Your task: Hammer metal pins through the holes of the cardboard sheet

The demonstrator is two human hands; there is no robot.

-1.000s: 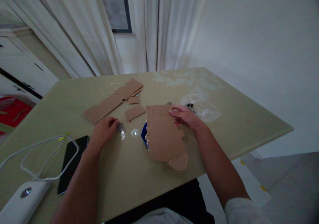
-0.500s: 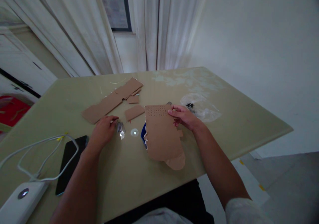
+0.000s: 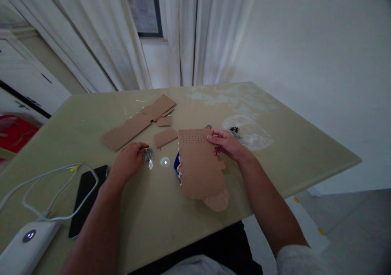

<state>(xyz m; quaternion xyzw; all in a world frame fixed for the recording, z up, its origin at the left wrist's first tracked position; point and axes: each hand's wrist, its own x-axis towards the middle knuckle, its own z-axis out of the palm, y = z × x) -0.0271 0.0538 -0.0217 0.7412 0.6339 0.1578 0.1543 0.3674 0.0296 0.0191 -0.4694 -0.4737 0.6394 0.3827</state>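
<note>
My right hand (image 3: pixel 226 142) pinches the upper right edge of a brown cardboard piece (image 3: pixel 200 165), thumb on top. Rows of small holes run across its upper part, its left edge is torn, and a rounded flap sticks out below. Part of a blue object (image 3: pixel 176 166) shows from under its left side. At the left, my left hand (image 3: pixel 130 161) has its curled fingertips at a small heap of thin metal pieces (image 3: pixel 148 155). The fingers are closed together, and whatever may be between them is too small to make out. A small round whitish disc (image 3: pixel 165 161) lies beside the heap.
Cardboard strips (image 3: pixel 139 122) and a smaller cardboard scrap (image 3: pixel 165 137) lie farther back. To the right is a clear plastic bag (image 3: pixel 252 134) with small black pieces. A phone (image 3: pixel 87 201), a white cable (image 3: pixel 61 218) and a white power bank (image 3: pixel 29 246) occupy the left.
My left hand has shifted slightly right, its fingertips now reaching the metal pieces. My right hand keeps its hold on the cardboard. The view has moved slightly.
</note>
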